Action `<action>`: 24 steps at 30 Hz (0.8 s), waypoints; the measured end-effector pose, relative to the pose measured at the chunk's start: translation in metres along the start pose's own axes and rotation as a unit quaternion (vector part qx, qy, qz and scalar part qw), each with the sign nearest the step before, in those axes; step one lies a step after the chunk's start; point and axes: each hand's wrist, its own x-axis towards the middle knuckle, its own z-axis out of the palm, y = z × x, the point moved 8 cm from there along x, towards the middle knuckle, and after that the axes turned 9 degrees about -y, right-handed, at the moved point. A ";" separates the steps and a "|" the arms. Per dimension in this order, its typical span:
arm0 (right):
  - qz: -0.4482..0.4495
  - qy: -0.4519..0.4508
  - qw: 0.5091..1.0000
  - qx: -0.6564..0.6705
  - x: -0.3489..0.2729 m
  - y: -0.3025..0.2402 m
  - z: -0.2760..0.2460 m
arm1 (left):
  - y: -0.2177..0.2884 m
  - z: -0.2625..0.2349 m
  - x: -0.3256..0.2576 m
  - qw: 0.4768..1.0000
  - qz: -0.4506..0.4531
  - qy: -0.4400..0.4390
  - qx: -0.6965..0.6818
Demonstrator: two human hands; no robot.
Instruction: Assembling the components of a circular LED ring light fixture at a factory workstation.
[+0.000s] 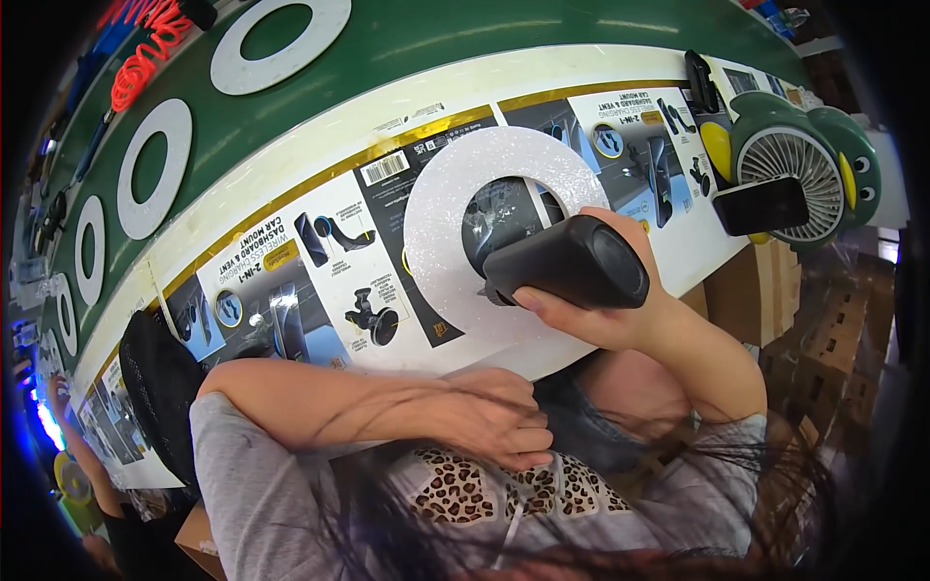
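My right hand [601,310] is wrapped around a black, rounded handheld tool [572,261]. The tool's narrow end points down and left over a white speckled ring [436,213]. That flat ring lies on the work surface, and the tool and hand cover part of its right side. Whether the tip touches the ring I cannot tell. My left hand [499,421] rests in front of my body at the near table edge, fingers curled in with nothing visible in them.
More white rings [155,169] lie on the green conveyor belt [407,48] beyond the work surface. Printed card sheets [262,290] cover the table. At right stand a green fan [790,169], a phone [760,205] and cardboard boxes [756,290]. Another person's arm [87,455] shows far left.
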 end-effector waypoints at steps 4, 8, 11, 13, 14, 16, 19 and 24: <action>-0.001 -0.009 1.000 -0.005 -0.001 0.001 0.002 | 0.000 -0.005 0.003 1.000 0.008 0.003 -0.005; 0.000 -0.007 1.000 -0.002 -0.001 0.001 0.001 | 0.002 -0.007 0.003 0.999 0.019 0.026 -0.006; 0.009 -0.008 1.000 0.000 -0.001 -0.001 -0.001 | 0.003 -0.009 0.004 0.999 0.033 0.025 0.002; 0.016 -0.010 1.000 -0.001 -0.001 -0.002 -0.003 | 0.003 -0.008 0.003 0.999 0.032 0.019 0.011; 0.025 -0.011 1.000 -0.004 -0.002 -0.002 -0.004 | 0.001 -0.005 0.002 1.000 0.027 0.013 0.008; 0.023 -0.005 1.000 0.003 -0.003 -0.002 -0.003 | 0.000 0.003 -0.004 1.000 0.020 0.009 0.005; 0.013 -0.030 0.999 0.003 -0.001 -0.007 0.001 | -0.009 0.024 -0.013 0.992 -0.063 -0.086 -0.065; -0.012 -0.066 0.998 -0.002 -0.003 -0.014 0.009 | -0.004 0.007 -0.003 0.997 -0.030 -0.055 -0.033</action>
